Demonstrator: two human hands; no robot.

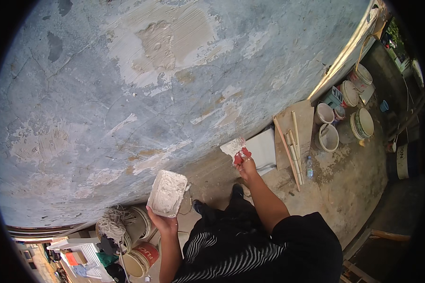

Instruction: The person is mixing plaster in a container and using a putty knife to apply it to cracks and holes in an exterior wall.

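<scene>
My left hand grips the lower end of a rectangular tub that holds off-white plaster. Closed round the red handle of a wide putty knife is my right hand. White plaster coats the knife's blade and spots its handle. Knife and tub are apart. Ahead rises a worn blue-grey wall with several pale plaster patches, some rough and lumpy. The knife appears in front of the wall's foot; from here I cannot tell whether its blade touches the wall.
Several buckets stand along the wall at the right. Thin poles and boards lean there, near a plastic bottle. At lower left are a string mop, a red-and-white bucket and a white slatted thing.
</scene>
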